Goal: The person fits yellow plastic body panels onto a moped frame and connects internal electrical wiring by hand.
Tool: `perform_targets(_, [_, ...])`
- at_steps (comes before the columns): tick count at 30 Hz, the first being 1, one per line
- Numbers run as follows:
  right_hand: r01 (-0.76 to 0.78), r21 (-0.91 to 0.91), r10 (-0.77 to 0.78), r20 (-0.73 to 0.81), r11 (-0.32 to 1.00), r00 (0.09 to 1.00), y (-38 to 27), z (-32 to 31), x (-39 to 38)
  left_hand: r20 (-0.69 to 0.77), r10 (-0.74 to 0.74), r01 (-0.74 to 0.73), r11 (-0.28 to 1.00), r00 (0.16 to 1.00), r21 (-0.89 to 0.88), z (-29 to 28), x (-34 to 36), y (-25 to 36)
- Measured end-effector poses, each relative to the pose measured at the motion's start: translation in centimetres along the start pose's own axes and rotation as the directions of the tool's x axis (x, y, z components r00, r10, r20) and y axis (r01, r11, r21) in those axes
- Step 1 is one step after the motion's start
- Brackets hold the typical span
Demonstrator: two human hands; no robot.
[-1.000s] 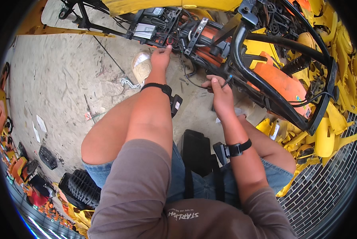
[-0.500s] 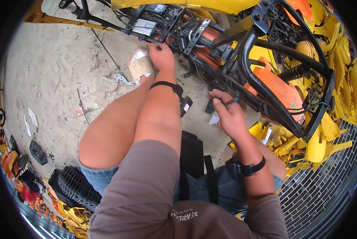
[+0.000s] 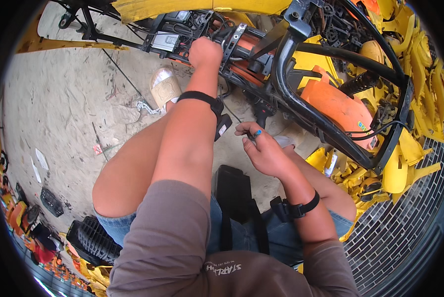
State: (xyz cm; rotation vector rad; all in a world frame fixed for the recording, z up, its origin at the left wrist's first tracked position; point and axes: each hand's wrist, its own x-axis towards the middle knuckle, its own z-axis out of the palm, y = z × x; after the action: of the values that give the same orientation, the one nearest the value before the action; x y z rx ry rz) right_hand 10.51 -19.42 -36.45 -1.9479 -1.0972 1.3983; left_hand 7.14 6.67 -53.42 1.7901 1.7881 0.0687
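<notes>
1. Head view, closest to me: black pouch [image 3: 234,198] sitting in my lap between the knees.
2. My right hand [image 3: 264,151] is just past that, fingers pinched on a small blue-tipped bit [image 3: 256,133], held above the sandy ground [image 3: 58,99].
3. Further out, my left hand [image 3: 205,52] is clenched into the wiring on the stripped black frame [image 3: 301,106], right beside an orange panel [image 3: 336,106].
4. Farthest right: a pile of yellow body panels [image 3: 410,163].
</notes>
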Motion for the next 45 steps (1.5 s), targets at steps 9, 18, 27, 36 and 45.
perform_targets(9, [0.222, -0.394, -0.333, -0.24, 0.892, 0.912, -3.9, -0.3, 6.4, 0.751, -0.111, 0.601, 0.678, 0.652, -0.422, -2.6, 8.1, -1.5])
perform_targets(18, [0.169, -0.029, -0.17, -0.286, 0.985, 0.943, -2.9, 1.5, 9.8, 0.674, -0.005, 0.586, 0.499, 0.739, -0.638, -2.2, 7.0, -2.3])
perform_targets(27, [0.014, 0.107, 0.021, -0.323, 0.994, 0.946, 1.1, 2.1, 8.0, 0.771, -0.029, 0.732, 0.338, 0.637, -0.592, -5.3, 5.6, -0.2])
perform_targets(36, [0.182, -0.244, -0.284, -0.5, 0.953, 0.818, -1.9, 1.0, 13.3, 0.655, 0.357, 0.698, 0.011, 0.666, -0.716, -3.8, 5.1, -1.9])
perform_targets(45, [0.025, -0.294, -0.17, -0.482, 0.956, 0.859, -3.4, -0.1, 19.5, 0.618, 0.394, 0.729, -0.288, 0.681, -0.621, -2.4, 1.5, -1.0])
